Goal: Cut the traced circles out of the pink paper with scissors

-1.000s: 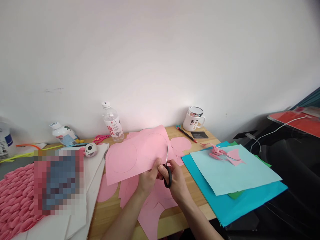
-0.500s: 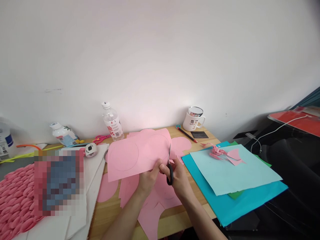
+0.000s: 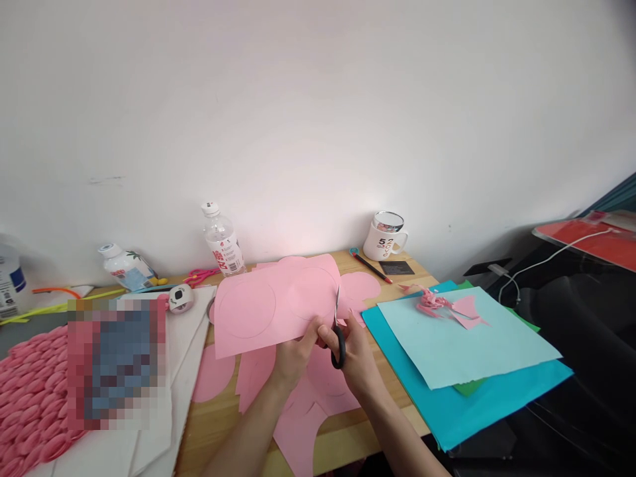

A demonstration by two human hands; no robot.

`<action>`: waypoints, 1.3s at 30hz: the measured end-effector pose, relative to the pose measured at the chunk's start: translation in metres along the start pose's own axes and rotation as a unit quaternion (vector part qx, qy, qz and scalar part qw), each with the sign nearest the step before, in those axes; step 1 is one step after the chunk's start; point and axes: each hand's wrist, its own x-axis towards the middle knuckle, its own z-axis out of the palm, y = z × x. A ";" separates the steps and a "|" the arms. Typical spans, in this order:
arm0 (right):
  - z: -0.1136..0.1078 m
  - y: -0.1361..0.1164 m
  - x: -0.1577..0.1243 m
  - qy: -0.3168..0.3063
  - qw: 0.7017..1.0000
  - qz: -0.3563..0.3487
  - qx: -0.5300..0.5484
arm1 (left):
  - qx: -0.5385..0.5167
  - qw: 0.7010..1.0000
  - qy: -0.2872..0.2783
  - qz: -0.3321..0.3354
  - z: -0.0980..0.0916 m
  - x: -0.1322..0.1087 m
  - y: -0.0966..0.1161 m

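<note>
My left hand (image 3: 295,354) pinches the lower edge of a pink sheet of paper (image 3: 283,298) with round outlines drawn on it. In my right hand (image 3: 358,351) are black-handled scissors (image 3: 338,344), their blades pointing up at the sheet's right edge beside one drawn circle. Both hands are close together, thumbs almost touching. Beneath them lie more pink sheets (image 3: 328,387) and cut pieces, partly hidden by my wrists. A rounded pink piece (image 3: 213,377) lies to the left, and another (image 3: 362,286) sits behind the scissors.
A plastic bottle (image 3: 223,245), pink scissors (image 3: 201,275) and a white mug (image 3: 385,237) stand or lie by the wall. A pencil (image 3: 370,265) rests near a black card (image 3: 396,267). Blue paper (image 3: 397,371) at right bears pink scraps (image 3: 432,301). A pink woven item (image 3: 34,397) is at left.
Hardly anything differs. The left end of the pink sheet has lifted very slightly, and the scissors' handle has shifted a little; both hands keep their places.
</note>
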 end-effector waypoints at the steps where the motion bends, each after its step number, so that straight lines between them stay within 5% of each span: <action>1: 0.000 0.000 0.000 0.000 1.000 0.000 0.001 | 0.001 1.000 -0.002 -0.001 0.000 0.000 0.000; 39: 0.000 -0.005 0.001 0.013 0.999 0.024 0.022 | -0.020 1.000 -0.008 -0.002 -0.001 -0.001 0.008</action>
